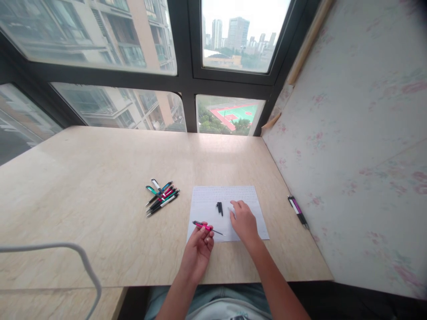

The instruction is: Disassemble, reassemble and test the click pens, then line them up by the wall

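Observation:
My left hand [199, 249] is closed around the pink barrel of a ballpoint pen [204, 226]. A thin dark refill [218, 232] sticks out of the barrel's right end, with no grip section around it. My right hand [244, 221] hovers over or rests on the lined paper [203, 195], thumb and forefinger apart. Close to these fingertips is a small pale thing [230, 209], too small to name. Just left of it, black pen parts [219, 208] lie side by side on the sheet.
A pile of pens [163, 198] in several colours lies left of the paper. Two more pens [298, 211] rest along the papered wall at right. A grey cable [78, 249] arches over the table's [110, 178] front left. Windows stand behind.

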Tool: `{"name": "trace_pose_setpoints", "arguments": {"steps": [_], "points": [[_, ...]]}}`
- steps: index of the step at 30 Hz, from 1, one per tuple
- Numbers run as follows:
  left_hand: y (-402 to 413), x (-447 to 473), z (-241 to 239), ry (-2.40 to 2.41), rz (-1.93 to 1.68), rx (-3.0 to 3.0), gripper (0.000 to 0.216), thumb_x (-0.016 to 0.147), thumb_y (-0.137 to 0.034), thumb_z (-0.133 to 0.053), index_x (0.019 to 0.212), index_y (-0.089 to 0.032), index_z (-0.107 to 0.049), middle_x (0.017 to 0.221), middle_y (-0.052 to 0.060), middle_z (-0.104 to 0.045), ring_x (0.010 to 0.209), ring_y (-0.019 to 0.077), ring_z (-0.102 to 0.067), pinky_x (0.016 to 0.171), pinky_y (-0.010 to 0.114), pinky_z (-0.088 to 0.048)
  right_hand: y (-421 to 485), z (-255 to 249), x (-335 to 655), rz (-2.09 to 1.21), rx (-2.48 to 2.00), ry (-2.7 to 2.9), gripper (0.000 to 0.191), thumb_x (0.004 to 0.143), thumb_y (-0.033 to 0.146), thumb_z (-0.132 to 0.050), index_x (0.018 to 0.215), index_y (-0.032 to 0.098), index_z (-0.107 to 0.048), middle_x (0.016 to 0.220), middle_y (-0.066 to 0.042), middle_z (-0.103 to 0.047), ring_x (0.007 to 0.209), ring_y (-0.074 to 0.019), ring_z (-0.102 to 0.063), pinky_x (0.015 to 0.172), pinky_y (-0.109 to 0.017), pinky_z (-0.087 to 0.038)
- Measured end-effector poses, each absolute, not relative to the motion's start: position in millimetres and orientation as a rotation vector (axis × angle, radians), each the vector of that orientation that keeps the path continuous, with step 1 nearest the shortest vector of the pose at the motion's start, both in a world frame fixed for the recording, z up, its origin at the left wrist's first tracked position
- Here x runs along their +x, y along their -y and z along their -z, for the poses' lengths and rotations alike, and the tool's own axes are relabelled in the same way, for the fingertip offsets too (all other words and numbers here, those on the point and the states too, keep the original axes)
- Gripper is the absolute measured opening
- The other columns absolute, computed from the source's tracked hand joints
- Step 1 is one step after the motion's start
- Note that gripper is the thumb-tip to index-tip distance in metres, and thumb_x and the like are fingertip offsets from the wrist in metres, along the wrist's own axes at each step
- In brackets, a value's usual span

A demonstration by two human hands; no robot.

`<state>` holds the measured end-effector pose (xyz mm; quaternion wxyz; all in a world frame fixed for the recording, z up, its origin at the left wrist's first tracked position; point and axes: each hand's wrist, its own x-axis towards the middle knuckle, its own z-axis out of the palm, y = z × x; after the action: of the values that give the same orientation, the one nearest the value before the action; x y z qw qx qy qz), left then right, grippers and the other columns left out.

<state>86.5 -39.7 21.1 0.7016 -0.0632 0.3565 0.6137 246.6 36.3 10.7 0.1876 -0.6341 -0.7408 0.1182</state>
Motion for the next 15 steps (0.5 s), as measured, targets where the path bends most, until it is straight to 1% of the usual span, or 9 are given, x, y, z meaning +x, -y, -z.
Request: {"name": "trace_pose_setpoints", "arguments": {"steps": [2,5,10,12,15], "points": [[39.5,86.3,-21.5,-0.793,-1.373,-0.133,0.015,0.084,-0.003,-0.054,0.092,-0.011,-0.063,0.084,0.009,-0.066,0.068,0.0113,-0.065,0.054,0.016,-0.054,-40.9,-12.1,241.9,-0.326,-1.8,2.152,0.031,0.085,0.015,-0.053,0.115,0.021,-0.06,0.102,-0.01,-0.062,0.098,-0.0227,-0.056,0.073,-0.029,-0.044],[39.0,86.4,-22.2,-0.796,-1.375,-0.11,0.015,0.083,-0.002,-0.055,0.092,-0.011,-0.063,0.085,0.009,-0.067,0.069,0.0119,-0.066,0.055,0.016,-0.054,-43.4,-14.0,237.9,-0.345,-1.831,2.216,0.028,0.087,0.011,-0.05,0.11,0.021,-0.062,0.098,-0.01,-0.063,0.094,-0.0216,-0.057,0.07,-0.027,-0.042],[38.4,87.1,-21.3,-0.81,-1.363,-0.077,0.015,0.081,-0.002,-0.059,0.093,-0.012,-0.062,0.088,0.01,-0.069,0.072,0.0138,-0.068,0.057,0.017,-0.056,-40.4,-10.3,243.2,-0.395,-1.816,2.145,0.029,0.085,0.01,-0.048,0.106,0.02,-0.066,0.096,-0.01,-0.065,0.089,-0.0207,-0.06,0.068,-0.027,-0.042],[38.2,87.4,-19.5,-0.813,-1.363,-0.061,0.016,0.081,-0.003,-0.06,0.094,-0.012,-0.062,0.089,0.011,-0.069,0.073,0.0144,-0.069,0.058,0.018,-0.057,-36.2,-7.1,248.1,-0.472,-1.768,2.067,0.028,0.083,0.011,-0.048,0.101,0.021,-0.068,0.094,-0.008,-0.065,0.084,-0.0188,-0.061,0.069,-0.027,-0.043],[37.8,88.1,-16.8,-0.832,-1.372,-0.041,0.016,0.081,-0.003,-0.061,0.094,-0.013,-0.061,0.089,0.01,-0.07,0.072,0.014,-0.069,0.058,0.017,-0.057,-26.0,-3.2,254.6,-0.678,-1.627,1.903,0.023,0.082,0.015,-0.048,0.093,0.019,-0.067,0.087,-0.005,-0.065,0.071,-0.0159,-0.06,0.068,-0.028,-0.045]]}}
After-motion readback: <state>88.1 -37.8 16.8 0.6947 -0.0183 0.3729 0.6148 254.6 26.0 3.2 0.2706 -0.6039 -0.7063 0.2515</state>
